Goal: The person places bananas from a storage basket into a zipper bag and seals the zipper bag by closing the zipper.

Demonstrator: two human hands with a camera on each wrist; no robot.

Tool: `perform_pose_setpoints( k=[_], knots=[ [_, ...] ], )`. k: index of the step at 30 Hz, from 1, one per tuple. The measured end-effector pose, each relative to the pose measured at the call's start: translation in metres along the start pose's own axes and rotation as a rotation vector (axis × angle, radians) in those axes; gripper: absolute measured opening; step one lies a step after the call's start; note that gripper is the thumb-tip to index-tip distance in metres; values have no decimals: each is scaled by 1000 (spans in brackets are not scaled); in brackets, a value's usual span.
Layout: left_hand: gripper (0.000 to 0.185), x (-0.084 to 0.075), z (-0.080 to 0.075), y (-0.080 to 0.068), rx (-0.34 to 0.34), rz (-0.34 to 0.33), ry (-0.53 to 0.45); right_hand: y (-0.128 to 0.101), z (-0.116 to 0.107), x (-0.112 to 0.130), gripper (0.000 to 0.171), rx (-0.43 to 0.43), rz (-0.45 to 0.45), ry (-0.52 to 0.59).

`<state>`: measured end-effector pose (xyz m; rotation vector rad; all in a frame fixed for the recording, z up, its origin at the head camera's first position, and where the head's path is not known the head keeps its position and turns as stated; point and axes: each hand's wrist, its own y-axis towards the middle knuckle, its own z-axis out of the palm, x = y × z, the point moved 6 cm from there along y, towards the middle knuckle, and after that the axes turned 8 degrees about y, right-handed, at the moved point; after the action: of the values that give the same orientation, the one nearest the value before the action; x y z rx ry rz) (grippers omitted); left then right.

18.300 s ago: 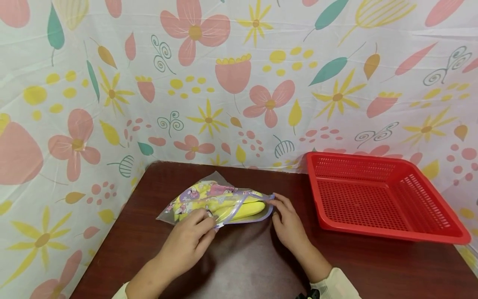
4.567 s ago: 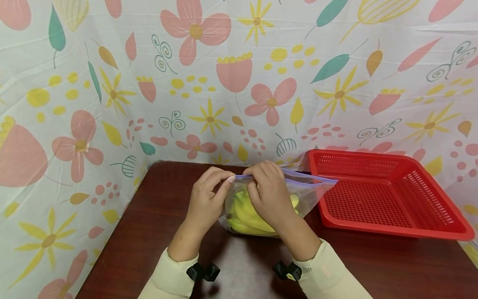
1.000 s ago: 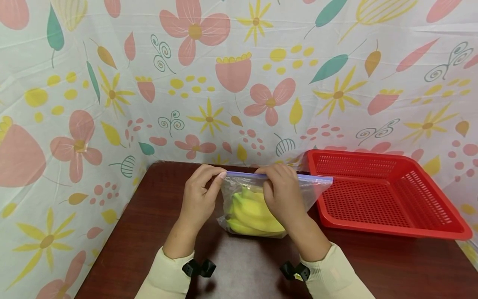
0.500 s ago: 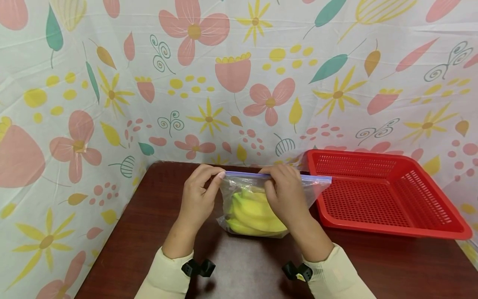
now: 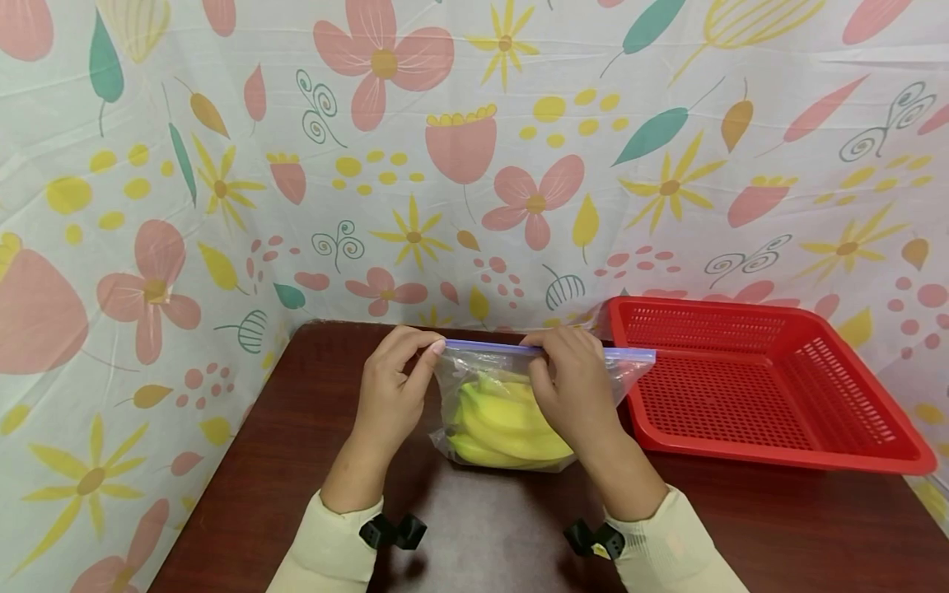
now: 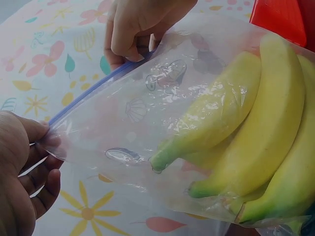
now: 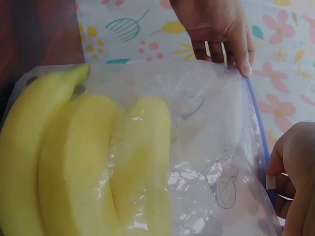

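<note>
A clear zip bag [image 5: 452, 371] with a purple zip strip [image 5: 489, 347] stands upright on the table, several yellow bananas [image 5: 504, 420] inside. Its left top corner is pinched between thumb and finger of my left hand [image 5: 393, 383]; the left wrist view shows this pinch close up [image 6: 24, 167]. Farther right along the strip, my right hand [image 5: 574, 387] grips the zip, fingers behind and thumb in front. In the right wrist view a small white slider [image 7: 270, 182] shows at that hand's fingertips. Printed shells and cartoon figures mark the bag's film.
A red perforated basket [image 5: 638, 412] stands just right of the bag, whose right corner overlaps its rim in the head view. The dark brown table [image 5: 267, 494] meets a flower-printed cloth [image 5: 296, 198] behind and on the left.
The bag lay flat at first, then stood with its right mouth gaping; its strip now runs straight and together. Lately my right hand has slid slightly right along it while the left stays put.
</note>
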<state>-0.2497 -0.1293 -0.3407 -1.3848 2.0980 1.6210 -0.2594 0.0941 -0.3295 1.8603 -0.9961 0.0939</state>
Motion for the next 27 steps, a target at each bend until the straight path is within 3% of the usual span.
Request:
perform_pose_setpoints(
  k=[27],
  knots=[
    [11, 0, -1, 0, -5, 4, 0, -5, -11, -15, 12, -16, 38, -35]
  ],
)
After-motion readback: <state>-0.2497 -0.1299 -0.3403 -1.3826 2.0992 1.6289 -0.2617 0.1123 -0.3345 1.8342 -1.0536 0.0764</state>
